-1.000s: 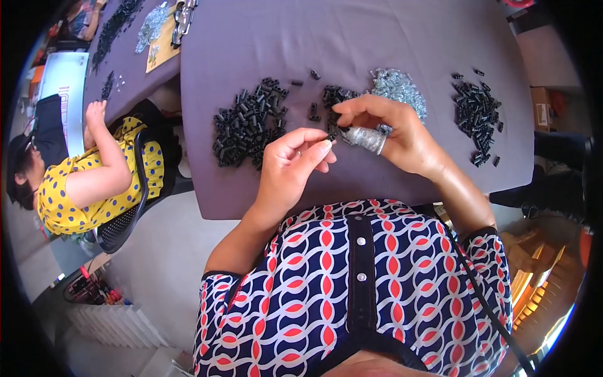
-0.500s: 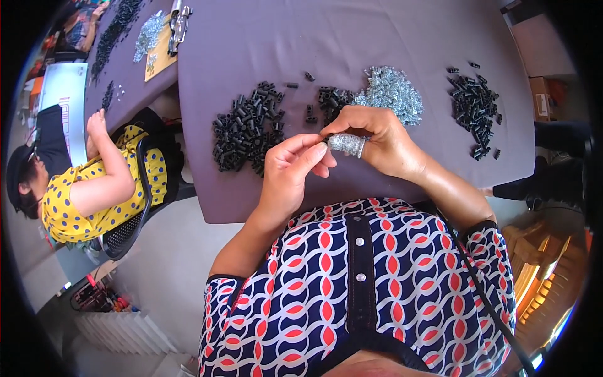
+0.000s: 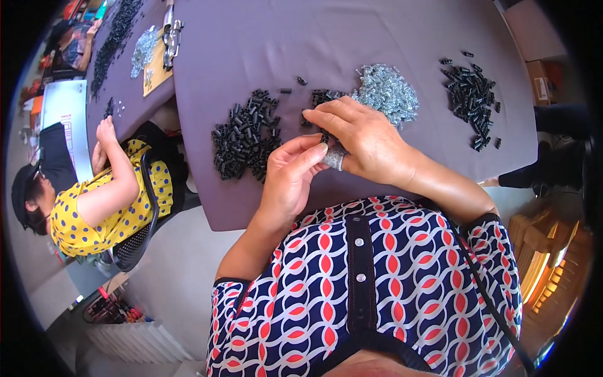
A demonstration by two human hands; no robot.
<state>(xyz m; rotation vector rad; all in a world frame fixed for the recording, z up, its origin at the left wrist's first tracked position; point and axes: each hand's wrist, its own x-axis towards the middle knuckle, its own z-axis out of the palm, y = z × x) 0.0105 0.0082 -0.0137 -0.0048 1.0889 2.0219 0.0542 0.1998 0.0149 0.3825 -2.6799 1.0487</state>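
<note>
The person's left hand (image 3: pixel 290 179), near the middle of the frame, has its thumb and index finger pinched together at a small, dark, tube-like piece (image 3: pixel 325 136), its other fingers curled under. The right hand (image 3: pixel 377 144), just to the right, is palm down, with its fingers stretched leftward over the piece and apart from the thumb; its palm side is hidden, so whether it grips anything cannot be told. A silvery, wrinkled wrap (image 3: pixel 333 159) covers that thumb, close by the left fingertips.

Just beyond the right fingers lies a small cluster of black tube-shaped pieces (image 3: pixel 323 96), partly covered. To its right is a heap of clear, glinting small parts (image 3: pixel 389 94); left of centre, a larger mound of black cylindrical pieces (image 3: pixel 247 135); at the right, a looser black pile (image 3: pixel 472 103). All rest on a greyish-purple tablecloth (image 3: pixel 352 38).

At the left edge sits a co-worker in a yellow top with dark dots (image 3: pixel 113 217); at upper left, a tan board (image 3: pixel 158 78).
</note>
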